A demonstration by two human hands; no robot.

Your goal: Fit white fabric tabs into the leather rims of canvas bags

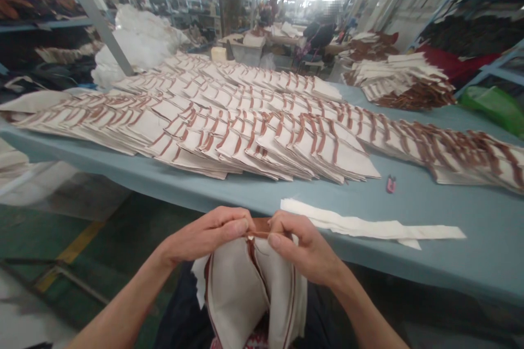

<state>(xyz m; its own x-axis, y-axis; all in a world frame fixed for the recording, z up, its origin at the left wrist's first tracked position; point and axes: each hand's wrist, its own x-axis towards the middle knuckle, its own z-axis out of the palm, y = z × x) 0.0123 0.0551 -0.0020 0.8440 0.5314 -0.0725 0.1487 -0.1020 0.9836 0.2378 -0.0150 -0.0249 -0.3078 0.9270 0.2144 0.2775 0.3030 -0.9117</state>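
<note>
Cream cloth piece with dark brown edging (235, 286), soft and folded, is held over the lap, just off the near edge of the long blue-grey covered worktop (347, 193). Both hands are on it: left hand (215, 233) pinches the top edge between thumb and fingers, right hand (302, 244) does the same just beside it. Between them, a smooth reddish-brown band (262, 224) spans the top; small gap in the cloth right below it.

Status, as far as I can judge: this piece is mid-handling. Edging is already on along the seams and down the middle. Top edge is the spot being worked. Ragged white cloth edge (200, 281) sticks out at the left side, so it doesn't look trimmed there. Inside of the piece is mostly hidden; can't tell what's left in there.

Batch: overlapping rows of cream panels with brown strips (229, 139) cover much of the worktop, plus another row of brown-edged cream panels (462, 155) on the right. Look like the same kind of part; can't tell whether done or waiting. Loose pile of cream and brown pieces (403, 76) sits further back.

Near edge: flat white cloth strips (356, 225) and small pink snips-like tool (391, 184), neither in hand.
</note>
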